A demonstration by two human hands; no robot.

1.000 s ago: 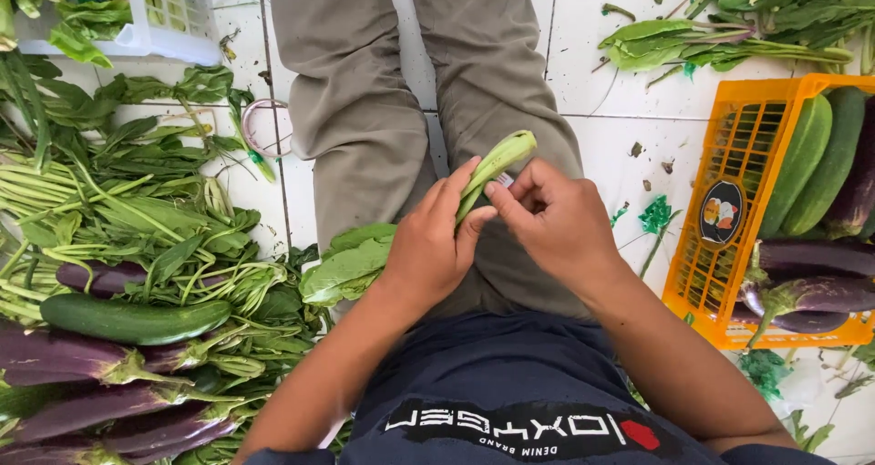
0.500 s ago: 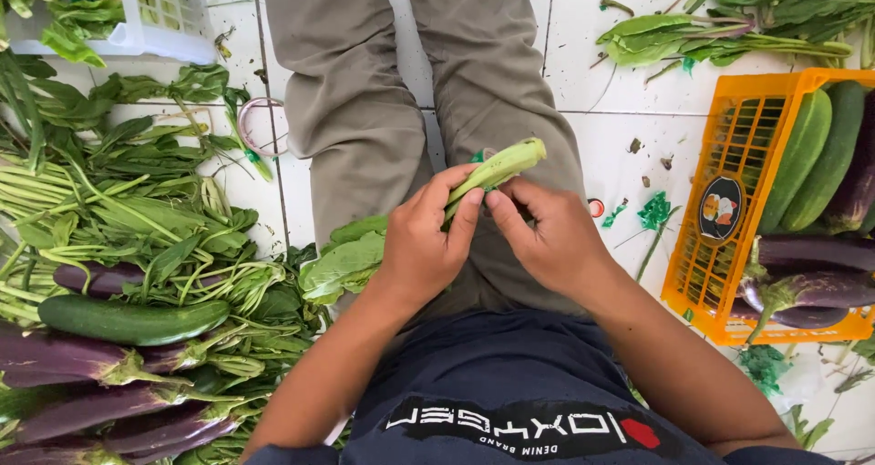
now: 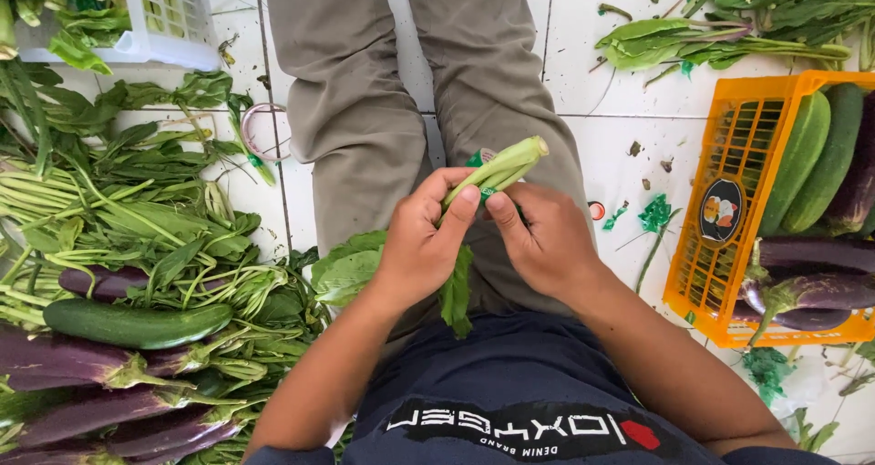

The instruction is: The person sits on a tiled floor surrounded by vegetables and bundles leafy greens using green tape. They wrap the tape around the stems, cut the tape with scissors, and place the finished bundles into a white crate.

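My left hand [image 3: 421, 242] grips a bunch of leafy greens [image 3: 499, 168] by its pale stalks, cut ends pointing up and right, leaves [image 3: 351, 266] hanging down over my lap. My right hand [image 3: 540, 239] pinches a thin green band [image 3: 489, 191] against the stalks, just beside my left thumb. Both hands are above my knees in grey trousers [image 3: 355, 128].
A heap of greens [image 3: 137, 210], a cucumber [image 3: 137, 323] and purple aubergines [image 3: 64, 360] lie on the left. An orange crate [image 3: 729, 273] with cucumbers and aubergines stands right. A white basket [image 3: 173, 18] sits top left; loose greens [image 3: 720, 36] lie top right on white floor tiles.
The bunch has tilted so its stalk ends point further right, and my right fingers have shifted lower along the stalks to the green band.
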